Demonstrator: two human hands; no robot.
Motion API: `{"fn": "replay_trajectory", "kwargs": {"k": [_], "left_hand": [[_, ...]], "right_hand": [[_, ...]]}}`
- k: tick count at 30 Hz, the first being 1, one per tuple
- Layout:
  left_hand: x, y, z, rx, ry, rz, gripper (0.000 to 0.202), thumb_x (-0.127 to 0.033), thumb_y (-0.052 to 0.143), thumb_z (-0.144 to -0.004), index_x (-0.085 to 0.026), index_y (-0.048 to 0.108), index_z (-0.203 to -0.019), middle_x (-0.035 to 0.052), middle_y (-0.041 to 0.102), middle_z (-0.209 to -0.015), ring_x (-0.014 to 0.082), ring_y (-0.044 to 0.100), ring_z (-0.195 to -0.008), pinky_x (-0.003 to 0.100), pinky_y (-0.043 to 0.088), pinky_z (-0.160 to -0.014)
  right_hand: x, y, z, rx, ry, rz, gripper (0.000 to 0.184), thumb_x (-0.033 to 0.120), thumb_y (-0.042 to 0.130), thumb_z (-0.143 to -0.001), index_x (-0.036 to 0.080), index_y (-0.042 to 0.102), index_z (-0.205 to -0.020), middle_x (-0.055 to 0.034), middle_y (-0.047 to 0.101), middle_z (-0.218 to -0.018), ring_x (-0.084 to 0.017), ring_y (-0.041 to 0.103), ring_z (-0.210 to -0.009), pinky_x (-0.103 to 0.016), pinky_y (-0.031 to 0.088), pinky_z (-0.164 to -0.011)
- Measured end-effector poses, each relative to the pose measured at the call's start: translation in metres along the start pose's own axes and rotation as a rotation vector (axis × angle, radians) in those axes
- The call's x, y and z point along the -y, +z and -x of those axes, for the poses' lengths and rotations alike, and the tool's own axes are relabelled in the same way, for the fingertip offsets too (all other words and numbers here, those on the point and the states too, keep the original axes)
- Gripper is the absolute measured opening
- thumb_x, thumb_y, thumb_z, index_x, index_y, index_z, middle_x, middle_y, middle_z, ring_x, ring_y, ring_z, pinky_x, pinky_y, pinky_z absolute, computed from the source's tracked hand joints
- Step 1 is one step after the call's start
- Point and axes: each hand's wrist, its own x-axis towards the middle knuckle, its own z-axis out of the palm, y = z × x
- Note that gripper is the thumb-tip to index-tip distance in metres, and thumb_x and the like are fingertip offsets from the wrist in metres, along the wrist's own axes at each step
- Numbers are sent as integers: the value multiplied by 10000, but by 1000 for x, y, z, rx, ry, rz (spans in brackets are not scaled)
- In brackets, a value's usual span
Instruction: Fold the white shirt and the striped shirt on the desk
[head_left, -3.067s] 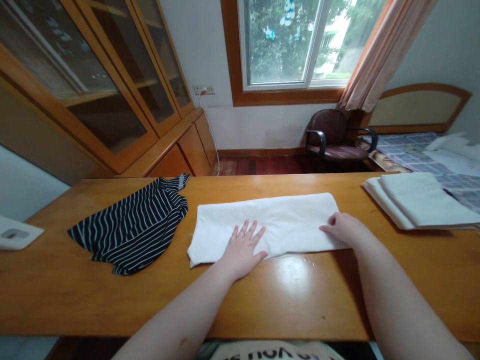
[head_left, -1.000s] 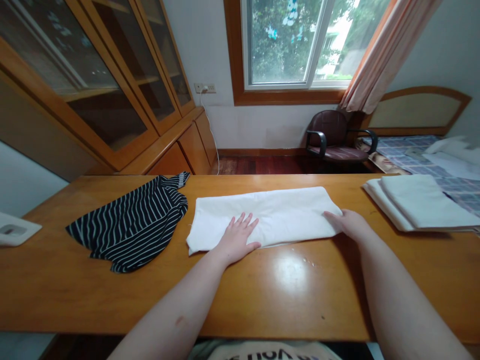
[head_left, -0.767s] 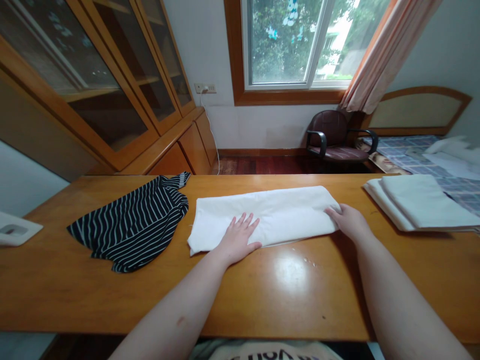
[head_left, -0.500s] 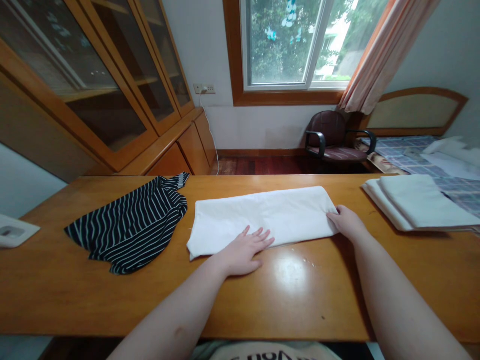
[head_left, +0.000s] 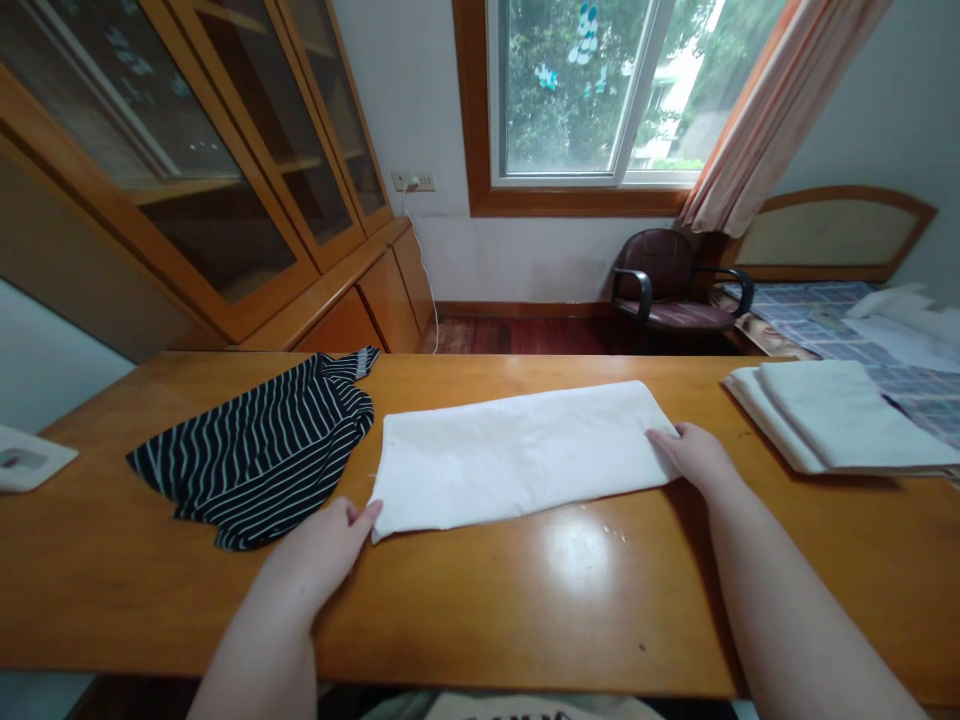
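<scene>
A white cloth (head_left: 517, 455), folded into a long strip, lies flat across the middle of the wooden table. My left hand (head_left: 328, 540) pinches its near left corner between thumb and fingers. At the other end, my right hand (head_left: 697, 455) grips the right edge, thumb on top and the other fingers mostly hidden beneath. Just left of the cloth lies a black garment with white stripes (head_left: 262, 450), loosely spread; my left hand is close to its lower edge.
Folded white cloths (head_left: 840, 420) are stacked on the right of the table (head_left: 480, 610). A white object (head_left: 34, 460) sits at the left edge. Beyond the table stand a glass-door cabinet (head_left: 330, 260), an armchair (head_left: 667, 280) and a bed (head_left: 810, 300).
My left hand has moved left from the cloth's near edge, where it lay flat, to pinch the left corner. The near left corner now lies straighter. The right hand stays at the right edge.
</scene>
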Motion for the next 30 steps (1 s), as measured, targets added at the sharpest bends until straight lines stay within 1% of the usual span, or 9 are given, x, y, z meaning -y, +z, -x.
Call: {"fn": "replay_trajectory", "kwargs": {"k": [4,6,8,12,17,21,23,26,30], "left_hand": [[6,22,9,67,65,377,413,-562,483,-751,-219,513,-979,14,668,-746,213,660,-620,292,459,-559],[5,30,6,57,56,540,426,-512,520,-740,-221,467,-1047,26,668,-835,205,670,-687,284,485,-570],[3,33,-2,3,83,608,395,-465,550,-721,-220,473,-1022,39,659,-893,201,665,-755,287,510,-617],[-6,25,-20,-192,191,427,299,-393,581,-695,-206,520,-922,52,649,-935,210,637,-861,312,502,-790],[-25,0,-42,-201,266,188,401,-296,538,-739,-184,508,-1123,74,653,-1018,213,622,-947,305,464,-853],[-40,-16,-64,-205,291,33,470,-265,525,-749,-182,493,-1210,92,638,-1096,226,609,-1001,298,441,-879],[-44,-13,-76,-161,240,21,500,-266,516,-751,-160,482,-1238,117,637,-1108,242,615,-994,310,444,-869],[-48,1,-88,-124,180,84,433,-347,435,-820,-126,528,-1180,148,635,-1122,265,609,-1016,324,450,-854],[-50,18,-89,-237,210,103,417,-396,383,-859,-137,554,-1136,149,632,-1127,283,594,-1036,339,448,-852]], "right_hand": [[-6,0,-2,5,-47,-73,391,412,519,-777,121,671,-990,-129,688,-923,-247,618,-813,-276,405,-636],[-11,1,-3,-13,-53,-120,340,376,518,-772,145,673,-967,-94,690,-883,-219,611,-777,-262,398,-623],[-15,1,-5,-40,-36,-142,316,364,509,-772,155,669,-947,-73,684,-842,-202,602,-742,-254,389,-605],[-18,1,-9,-68,5,-93,292,333,494,-782,139,658,-923,-85,671,-823,-202,590,-733,-253,377,-590],[-16,4,-13,-61,10,-44,292,296,485,-794,108,657,-938,-123,669,-880,-217,596,-785,-254,385,-622],[-15,7,-13,-90,4,-72,305,308,471,-806,108,642,-962,-123,667,-902,-214,598,-797,-247,385,-622],[-14,7,-12,-105,15,-91,311,309,456,-809,110,637,-965,-120,666,-895,-210,596,-785,-244,383,-611],[-12,5,-10,-108,44,-149,361,374,440,-819,109,634,-970,-118,664,-871,-208,596,-760,-247,389,-598],[-9,3,-7,-122,60,-87,499,519,446,-813,95,636,-993,-159,664,-894,-248,607,-792,-283,402,-624]]}}
